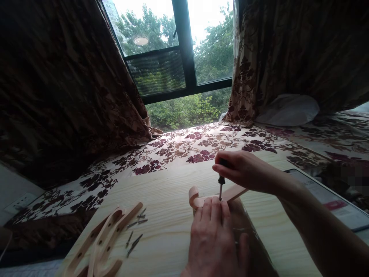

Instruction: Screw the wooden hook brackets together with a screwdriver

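My right hand (pixel 235 166) is closed around the black handle of a screwdriver (pixel 221 180). The screwdriver stands nearly upright, its tip down on a pale wooden strip with a curled end (pixel 193 194). My left hand (pixel 215 240) lies palm down, outstretched fingers pressing on that strip just beside the tip. Under the strip and the left hand is a brown, glossy-looking piece (pixel 253 234), partly hidden. Any screw under the tip is too small to make out. To the left, several similar curved wooden pieces with holes (pixel 105 232) lie in a pile, with several loose screws (pixel 134 244) beside them.
The work lies on a light wood-grain tabletop (pixel 161 188). A tablet-like device with a lit screen (pixel 323 194) is at the right edge. Beyond are a flowered cloth surface (pixel 201 144), a window (pixel 190 69), patterned curtains (pixel 245 80) and a white bundle (pixel 290 109).
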{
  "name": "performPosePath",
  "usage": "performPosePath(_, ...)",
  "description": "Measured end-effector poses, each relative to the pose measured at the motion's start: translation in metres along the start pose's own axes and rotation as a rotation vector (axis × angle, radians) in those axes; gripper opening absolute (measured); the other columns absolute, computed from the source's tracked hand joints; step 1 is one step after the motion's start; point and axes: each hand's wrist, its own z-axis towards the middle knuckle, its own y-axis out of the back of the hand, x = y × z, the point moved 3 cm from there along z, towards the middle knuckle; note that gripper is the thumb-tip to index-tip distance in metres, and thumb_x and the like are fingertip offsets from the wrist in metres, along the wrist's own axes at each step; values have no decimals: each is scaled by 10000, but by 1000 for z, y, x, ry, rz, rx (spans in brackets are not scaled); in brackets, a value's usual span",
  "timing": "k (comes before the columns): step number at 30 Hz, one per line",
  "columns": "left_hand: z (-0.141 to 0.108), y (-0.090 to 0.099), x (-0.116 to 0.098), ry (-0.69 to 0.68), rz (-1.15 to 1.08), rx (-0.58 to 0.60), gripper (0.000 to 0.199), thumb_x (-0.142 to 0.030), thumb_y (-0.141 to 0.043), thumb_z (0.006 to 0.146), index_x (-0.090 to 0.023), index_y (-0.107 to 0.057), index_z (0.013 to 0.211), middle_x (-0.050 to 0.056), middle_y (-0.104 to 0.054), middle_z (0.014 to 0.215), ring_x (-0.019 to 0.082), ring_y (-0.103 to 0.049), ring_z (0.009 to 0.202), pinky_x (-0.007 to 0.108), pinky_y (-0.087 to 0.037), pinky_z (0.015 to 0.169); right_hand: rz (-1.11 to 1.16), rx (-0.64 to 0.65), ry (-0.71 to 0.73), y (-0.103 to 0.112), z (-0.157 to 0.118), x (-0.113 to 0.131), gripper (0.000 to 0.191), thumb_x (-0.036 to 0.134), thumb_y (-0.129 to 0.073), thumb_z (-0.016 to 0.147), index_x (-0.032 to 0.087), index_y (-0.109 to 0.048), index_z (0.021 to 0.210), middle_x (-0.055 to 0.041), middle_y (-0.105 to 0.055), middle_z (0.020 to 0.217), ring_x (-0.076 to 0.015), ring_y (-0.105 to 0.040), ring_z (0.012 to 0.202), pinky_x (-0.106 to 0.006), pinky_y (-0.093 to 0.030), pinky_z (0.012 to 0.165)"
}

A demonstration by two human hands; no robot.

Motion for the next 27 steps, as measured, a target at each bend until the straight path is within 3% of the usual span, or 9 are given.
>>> performPosePath(5,-1,0,0,-1,15,4,509,-325,-565,741,21,-623,1111,268,-637,1098,377,-607,1009,527,-563,808,-81,-56,-71,-1,1,-5,224,355,-501,900,200,-568,754,-4,-623,642,-139,-509,573,-256,-320,560)
performPosePath(12,-2,-1,0,3,28,16,511,-337,-544,751,-6,-595,1136,257,-623,1129,371,-608,1021,524,-569,796,125,45,74,5,-5,1,127,298,-535,878,204,-588,811,29,-607,666,-109,-492,575,-219,-344,554)
performPosePath(19,-1,-1,-1,-12,20,3,505,-333,-531,761,11,-587,1127,261,-630,1100,377,-604,1011,545,-553,811,-36,-42,-42,1,-1,-3,264,399,-523,890,190,-583,740,-30,-643,672,-146,-524,592,-252,-336,557)
performPosePath(24,0,0,-1,15,-3,17,519,-297,-557,731,24,-596,1137,273,-621,1119,384,-597,1020,546,-557,803,45,6,39,4,-4,2,122,311,-554,862,204,-606,886,19,-603,671,-122,-497,575,-228,-338,548)
performPosePath(27,-1,-1,-1,16,-10,27,529,-313,-564,734,24,-603,1140,273,-624,1123,385,-599,1023,546,-559,802,96,52,69,5,-5,2,89,280,-555,861,202,-595,844,25,-597,679,-112,-489,581,-218,-346,558)
